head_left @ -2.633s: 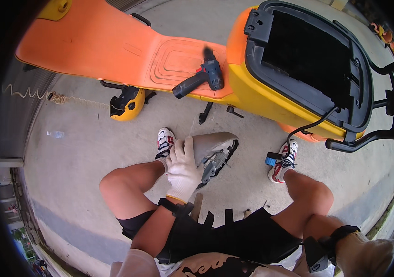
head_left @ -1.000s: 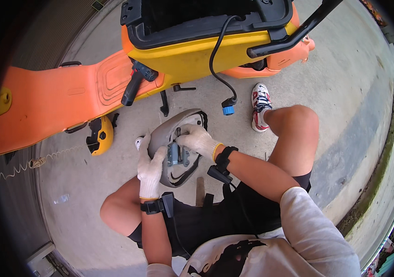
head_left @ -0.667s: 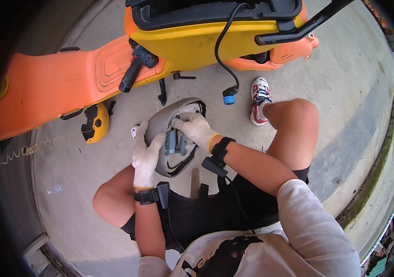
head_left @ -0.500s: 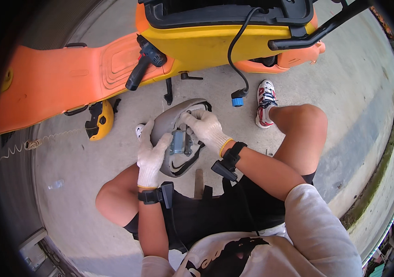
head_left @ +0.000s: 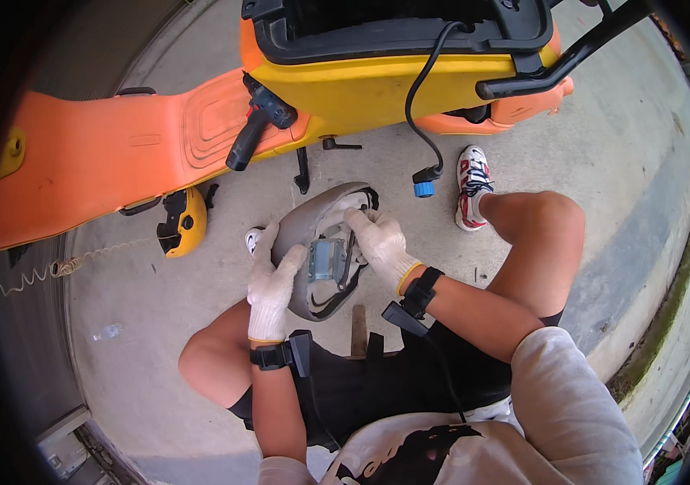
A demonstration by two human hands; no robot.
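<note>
A grey scooter seat (head_left: 284, 250) is tilted in front of me with its hollow pale underside facing up. Inside it sits a blue-grey translucent box (head_left: 326, 259), beside a thin dark rod (head_left: 348, 260). My left hand (head_left: 272, 283), in a white knit glove, grips the seat's left rim, its fingers outside and its thumb over the edge. At the upper right inside edge, my gloved right hand (head_left: 381, 242) has its fingers bent and drawn together near the rod's upper end. What lies between those fingertips is hidden.
An orange and yellow scooter (head_left: 345, 93) stands ahead, its top tub open. A cordless drill (head_left: 260, 121) rests on its footboard. A black cable with a blue plug (head_left: 423, 188) hangs down. A yellow helmet-like part (head_left: 187, 222) and coiled cord (head_left: 66, 267) are at left.
The view has shifted slightly. My right hand has moved a little right and toward me within the seat, leaving more of the box and rod showing. My left hand keeps its hold.
</note>
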